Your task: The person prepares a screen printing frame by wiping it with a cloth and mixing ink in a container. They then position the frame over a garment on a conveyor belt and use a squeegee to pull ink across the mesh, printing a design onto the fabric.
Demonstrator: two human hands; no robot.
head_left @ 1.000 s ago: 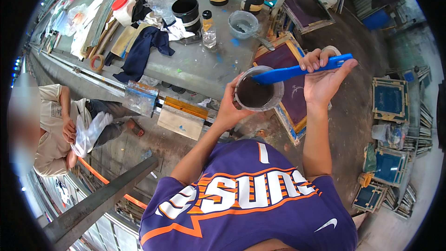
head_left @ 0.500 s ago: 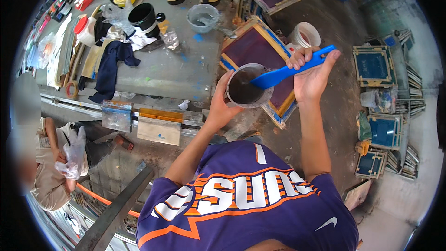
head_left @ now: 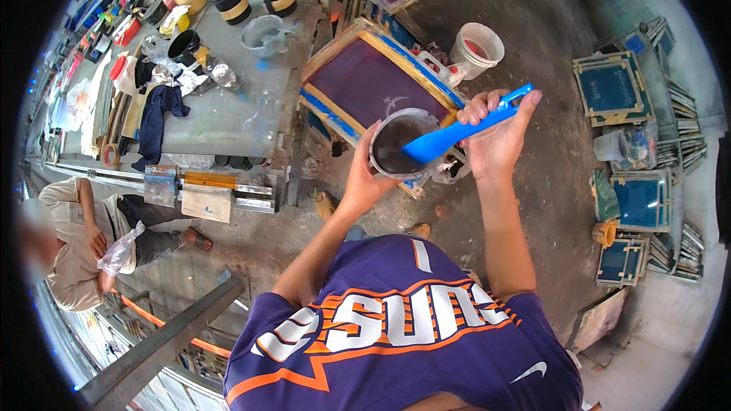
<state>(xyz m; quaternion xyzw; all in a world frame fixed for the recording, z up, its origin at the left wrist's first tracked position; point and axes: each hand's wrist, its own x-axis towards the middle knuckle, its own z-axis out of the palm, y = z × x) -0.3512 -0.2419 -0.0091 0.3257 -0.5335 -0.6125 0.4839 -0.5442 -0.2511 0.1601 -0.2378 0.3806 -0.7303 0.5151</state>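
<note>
My left hand (head_left: 360, 183) is wrapped round the left side of a round, clear plastic tub (head_left: 390, 123) with dark liquid in it. A blue plastic spatula (head_left: 457, 134) slants into the tub, its blade tip in the dark liquid. My right hand (head_left: 493, 137) grips the spatula's handle, fingers over the top and thumb near its end. Just beyond the tub, a wooden-framed printing screen (head_left: 354, 76) with dark purple mesh and blue-taped edges lies tilted, partly hidden by the tub.
At left stands a grey worktable (head_left: 228, 118) with black tubs, a clear bowl (head_left: 263, 34) and a dark cloth (head_left: 161, 114). A white bucket (head_left: 477, 49) sits beyond the screen. Framed screens (head_left: 609, 87) line the right wall. Another person (head_left: 84, 236) sits at left, holding a plastic bag.
My view has swung right, so the table and screen appear farther left. Both hands still hold the tub and spatula; the spatula blade remains in the liquid.
</note>
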